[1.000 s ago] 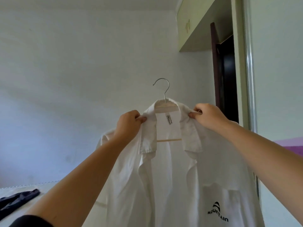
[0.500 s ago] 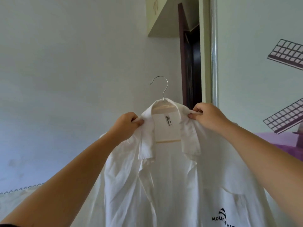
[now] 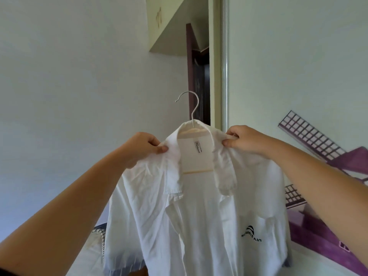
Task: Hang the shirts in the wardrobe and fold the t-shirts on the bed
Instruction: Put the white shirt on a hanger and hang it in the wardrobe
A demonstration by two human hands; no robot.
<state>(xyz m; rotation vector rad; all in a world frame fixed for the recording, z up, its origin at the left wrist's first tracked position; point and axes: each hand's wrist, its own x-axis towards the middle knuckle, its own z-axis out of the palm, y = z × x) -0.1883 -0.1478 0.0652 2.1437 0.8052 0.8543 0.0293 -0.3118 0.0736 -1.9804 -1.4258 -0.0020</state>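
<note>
Hanging from a hanger (image 3: pixel 191 132), the white shirt (image 3: pixel 199 226) gapes open.

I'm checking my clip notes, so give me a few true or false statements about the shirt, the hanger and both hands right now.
The white shirt sits on a hanger. True.
The hanger's hook is on a rail. False: it hooks nothing.
The left hand holds nothing. False: it pinches the shirt beside the collar.
The right hand pinches the shirt. True.
</note>
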